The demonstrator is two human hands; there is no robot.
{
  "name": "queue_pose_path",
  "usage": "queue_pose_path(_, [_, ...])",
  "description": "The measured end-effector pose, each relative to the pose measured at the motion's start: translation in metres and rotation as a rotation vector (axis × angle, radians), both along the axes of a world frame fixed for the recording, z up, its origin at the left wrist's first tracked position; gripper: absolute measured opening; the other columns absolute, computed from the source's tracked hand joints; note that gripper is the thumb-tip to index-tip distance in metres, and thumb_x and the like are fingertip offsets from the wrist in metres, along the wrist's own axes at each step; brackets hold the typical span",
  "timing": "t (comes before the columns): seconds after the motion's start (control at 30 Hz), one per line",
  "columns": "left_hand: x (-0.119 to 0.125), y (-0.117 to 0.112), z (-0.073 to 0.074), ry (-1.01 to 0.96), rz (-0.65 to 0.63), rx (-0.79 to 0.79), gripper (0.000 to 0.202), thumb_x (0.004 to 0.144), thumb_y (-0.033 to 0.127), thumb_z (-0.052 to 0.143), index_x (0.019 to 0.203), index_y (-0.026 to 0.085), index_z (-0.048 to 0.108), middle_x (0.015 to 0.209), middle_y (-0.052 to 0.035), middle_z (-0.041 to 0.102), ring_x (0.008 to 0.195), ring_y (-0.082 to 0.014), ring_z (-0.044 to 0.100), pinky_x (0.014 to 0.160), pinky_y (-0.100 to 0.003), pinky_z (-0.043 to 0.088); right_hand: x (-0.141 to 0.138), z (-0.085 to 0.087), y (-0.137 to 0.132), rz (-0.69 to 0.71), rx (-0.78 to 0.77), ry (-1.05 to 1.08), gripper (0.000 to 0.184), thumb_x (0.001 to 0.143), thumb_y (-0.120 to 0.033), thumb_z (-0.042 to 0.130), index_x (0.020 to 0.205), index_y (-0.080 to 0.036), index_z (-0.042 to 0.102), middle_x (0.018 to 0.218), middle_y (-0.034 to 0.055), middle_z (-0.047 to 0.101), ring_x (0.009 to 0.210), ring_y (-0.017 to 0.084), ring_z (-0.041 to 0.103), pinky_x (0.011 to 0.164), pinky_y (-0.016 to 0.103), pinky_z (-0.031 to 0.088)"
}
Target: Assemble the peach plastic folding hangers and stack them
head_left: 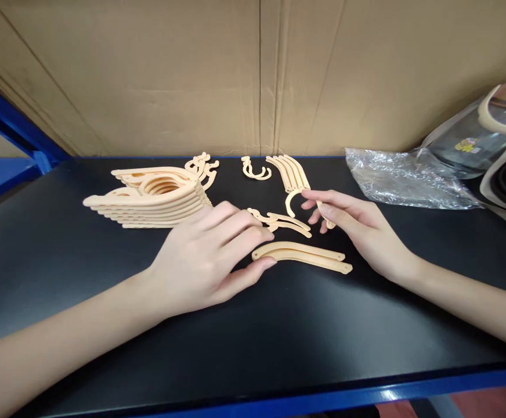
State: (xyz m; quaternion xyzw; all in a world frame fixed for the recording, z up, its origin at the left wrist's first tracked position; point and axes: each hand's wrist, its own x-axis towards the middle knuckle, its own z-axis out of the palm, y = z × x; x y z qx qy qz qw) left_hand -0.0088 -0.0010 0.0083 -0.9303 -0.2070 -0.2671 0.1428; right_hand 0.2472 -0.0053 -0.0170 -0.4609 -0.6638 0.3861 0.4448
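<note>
Lying flat on the black bench, the pair of curved plastic strips sits between the two hands, with the left hand loosely curled and only its thumb tip touching the strips' left end. The right hand pinches the stem of a small hook piece between thumb and fingers, its curl poking out to the left. Both parts look light, thin, smooth and slightly springy, so they are probably best taken by the narrow edges near an end, since a flat press would likely make them skate.
</note>
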Motion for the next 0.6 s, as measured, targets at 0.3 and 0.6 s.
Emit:
queue_pose_path(0.3, [0.001, 0.009, -0.011, 0.118, 0.032, -0.112, 0.026, 0.096, 0.036, 0.053, 0.099, 0.016, 0.069, 0.097, -0.0064, 0.070, 0.087, -0.0204, 0.059, 0.076, -0.033, 0.047, 0.000, 0.000, 0.000, 0.027, -0.015, -0.005, 0.029, 0.094, -0.039, 0.057, 0.119, -0.026, 0.065, 0.104, 0.0032, 0.066, 0.087, 0.014, 0.061, 0.080, 0.030, 0.054])
queue_pose_path(0.6, [0.002, 0.005, -0.010, 0.092, 0.049, -0.119, 0.031, 0.094, 0.044, 0.055, 0.096, 0.015, 0.066, 0.088, -0.0049, 0.067, 0.077, -0.0182, 0.055, 0.067, -0.030, 0.043, -0.001, 0.002, -0.001, 0.045, -0.026, -0.005, 0.030, 0.093, -0.039, 0.058, 0.118, -0.024, 0.065, 0.101, 0.0032, 0.066, 0.083, 0.014, 0.061, 0.080, 0.030, 0.054])
